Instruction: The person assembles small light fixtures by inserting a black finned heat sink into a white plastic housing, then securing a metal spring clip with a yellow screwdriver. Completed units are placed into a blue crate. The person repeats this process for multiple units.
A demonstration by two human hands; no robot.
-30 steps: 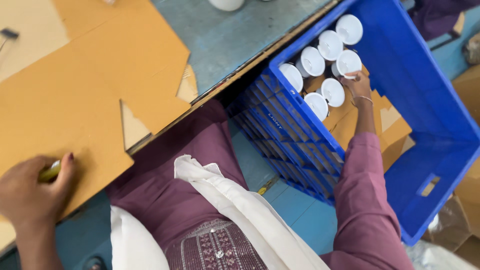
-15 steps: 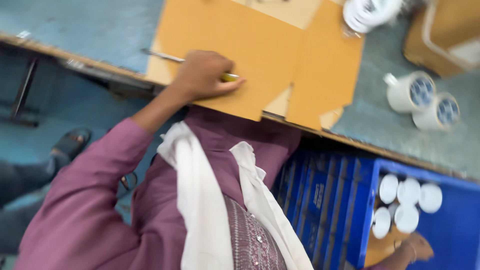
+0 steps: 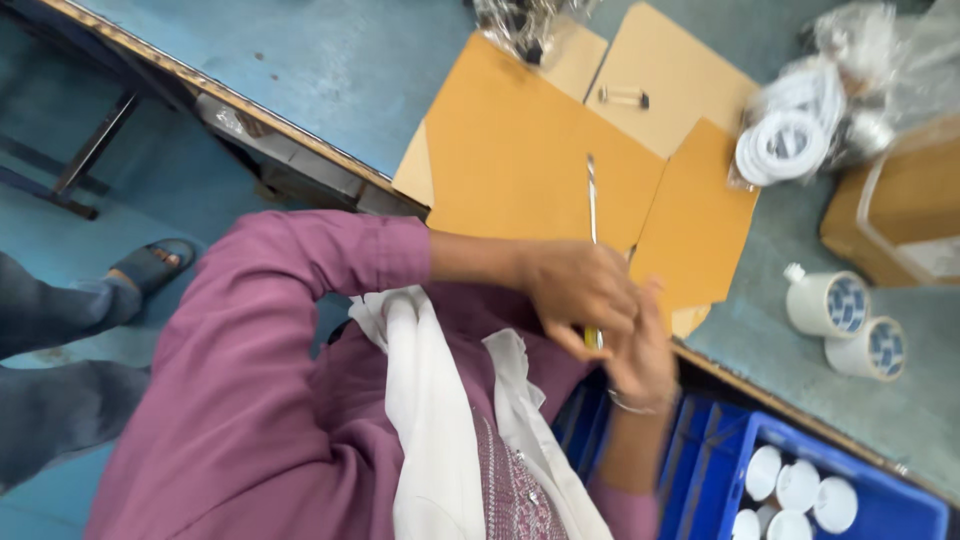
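Note:
My left hand is shut on a screwdriver with a thin metal shaft and a yellow handle. The shaft points away from me over a flattened brown cardboard sheet on the blue-green table. My right hand, with a bangle at the wrist, is raised beside the left, its fingers spread and touching the left hand near the handle. I see nothing in the right hand. My purple sleeve and white scarf fill the lower left.
Two white bulb housings lie on the table at the right. Beside them stand a brown box and a bag of white rings. A blue crate holding white caps sits at lower right. Another person's sandalled foot is at left.
My right hand has come up out of the blue crate to meet the left. The left hand has lifted the screwdriver off the cardboard edge. My view has swung to the right.

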